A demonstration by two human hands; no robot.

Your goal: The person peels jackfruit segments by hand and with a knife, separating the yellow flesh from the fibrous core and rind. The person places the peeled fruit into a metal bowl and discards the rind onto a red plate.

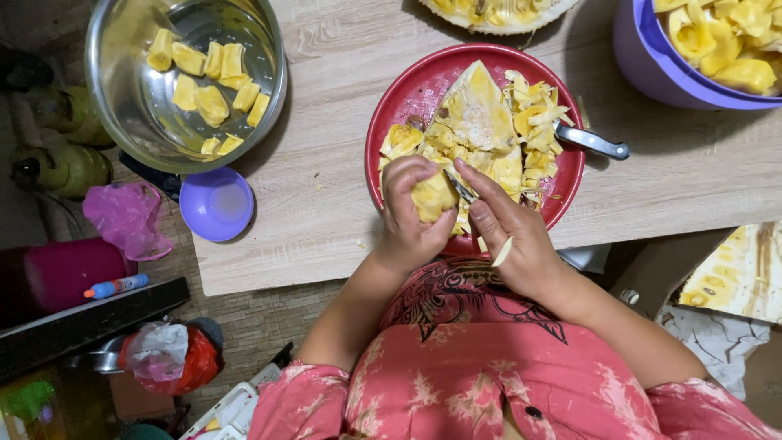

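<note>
My left hand (406, 218) grips a yellow jackfruit bulb (433, 197) over the near rim of a red plate (407, 91). My right hand (511, 232) is closed around a small knife (461, 187); its thin blade touches the bulb, and a pale handle end sticks out below my palm. On the plate lie a wedge of jackfruit (475, 110) and a heap of yellow strands and bulbs (539, 114). A second knife with a metal handle (592, 143) rests on the plate's right rim.
A steel bowl (122, 98) with several yellow pieces stands at the table's far left, with a small purple cup (216, 204) beside it. A purple tub (652, 69) of bulbs is far right. A cut jackfruit (497, 15) lies at the back. Bags and bottles are on the floor, left.
</note>
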